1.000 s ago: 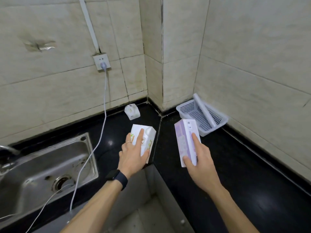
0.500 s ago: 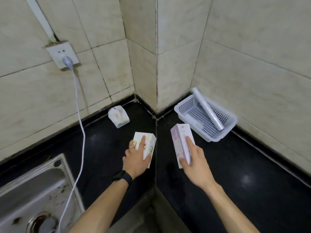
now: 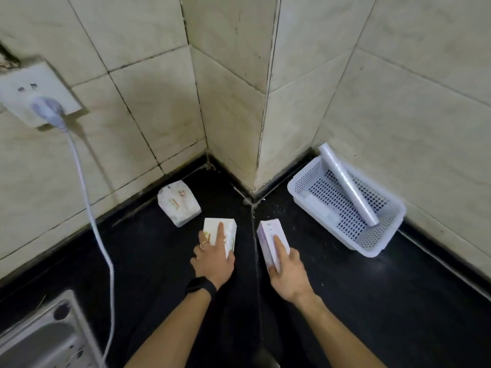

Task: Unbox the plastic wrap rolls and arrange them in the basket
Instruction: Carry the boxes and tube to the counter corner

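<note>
My left hand (image 3: 214, 257) grips a white box with green print (image 3: 221, 231), held over the black counter near the corner. A white and lilac box (image 3: 269, 239) is gripped by my right hand (image 3: 288, 273) just to its right. The white perforated basket (image 3: 382, 241) stands against the right wall. One plastic wrap roll (image 3: 345, 183) lies slanted across it, its far end resting on the rim. A second pale roll (image 3: 316, 208) lies flat on the basket floor. A third white box (image 3: 179, 203) sits on the counter by the left wall.
A white socket (image 3: 37, 92) with a grey plug (image 3: 49, 111) is on the left wall, and its white cable (image 3: 93, 221) hangs down across the counter. A steel sink (image 3: 45, 338) shows at the bottom left. Tiled walls meet in a jutting corner (image 3: 261, 115).
Both hands have carried their boxes forward toward the corner. The view has closed in and tilted down, so the basket and socket look larger and the sink has slid to the frame's edge.
</note>
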Available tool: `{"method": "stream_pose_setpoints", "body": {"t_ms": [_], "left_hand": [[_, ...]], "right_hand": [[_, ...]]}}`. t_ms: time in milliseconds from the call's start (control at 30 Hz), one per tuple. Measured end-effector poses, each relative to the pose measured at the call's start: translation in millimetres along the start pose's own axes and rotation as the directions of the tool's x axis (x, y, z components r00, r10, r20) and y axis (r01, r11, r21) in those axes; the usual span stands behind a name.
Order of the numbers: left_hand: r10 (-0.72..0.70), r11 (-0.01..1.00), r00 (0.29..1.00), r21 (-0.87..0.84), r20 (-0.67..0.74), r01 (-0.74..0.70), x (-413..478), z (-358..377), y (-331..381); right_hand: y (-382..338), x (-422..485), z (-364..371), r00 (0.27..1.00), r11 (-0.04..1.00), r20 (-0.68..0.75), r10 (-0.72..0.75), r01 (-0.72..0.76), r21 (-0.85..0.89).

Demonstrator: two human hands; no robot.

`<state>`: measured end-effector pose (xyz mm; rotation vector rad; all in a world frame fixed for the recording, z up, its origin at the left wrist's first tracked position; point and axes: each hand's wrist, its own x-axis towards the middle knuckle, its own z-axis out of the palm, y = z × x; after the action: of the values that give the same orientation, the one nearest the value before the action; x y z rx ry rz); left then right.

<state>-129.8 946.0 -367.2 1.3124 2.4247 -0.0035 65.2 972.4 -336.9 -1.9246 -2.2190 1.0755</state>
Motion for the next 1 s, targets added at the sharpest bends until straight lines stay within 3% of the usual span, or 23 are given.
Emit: {"method": "stream_pose_setpoints", "body": {"t_ms": [267, 433, 533, 667, 767, 867, 1000], "left_hand": [[-0.066, 0.998, 0.996, -0.02, -0.052, 0.065, 36.1, 22.2, -14.3], [-0.087, 0.995, 0.993, 0.04, -0.085, 0.091, 36.7, 34.3, -9.7], [-0.098, 0.995, 0.995, 0.033, -0.026, 0.098, 40.5, 36.1, -9.2], [-0.092, 0.996, 0.994, -0.001, 0.052, 0.093, 41.3, 33.8, -8.5], [-0.093, 0.995, 0.995, 0.048, 0.033, 0.091, 44.3, 31.5, -11.9], [-0.067, 0.996, 0.988, -0.041, 0.14, 0.073, 47.3, 13.7, -12.3], [0.01, 0.994, 0.999, -0.112, 0.035, -0.006, 32.8, -17.1, 1.4]], "right_hand": [[-24.2, 54.0, 32.0, 0.991, 0.998, -0.128, -0.049, 0.042, -0.055], [-23.3, 67.2, 52.2, 0.998, 0.975, -0.046, -0.048, 0.037, -0.22], [-20.2, 69.0, 59.0, 0.997, 0.945, -0.049, -0.059, 0.04, -0.325], [-18.6, 69.6, 53.9, 1.0, 0.961, 0.001, -0.011, 0.011, -0.276], [-19.2, 70.3, 42.2, 0.996, 0.969, 0.083, 0.024, -0.003, -0.246], [-20.7, 65.0, 20.4, 0.993, 0.978, 0.119, 0.02, 0.006, -0.208], [-5.5, 24.6, -16.7, 1.0, 0.996, 0.021, -0.002, 0.004, -0.094]]}}
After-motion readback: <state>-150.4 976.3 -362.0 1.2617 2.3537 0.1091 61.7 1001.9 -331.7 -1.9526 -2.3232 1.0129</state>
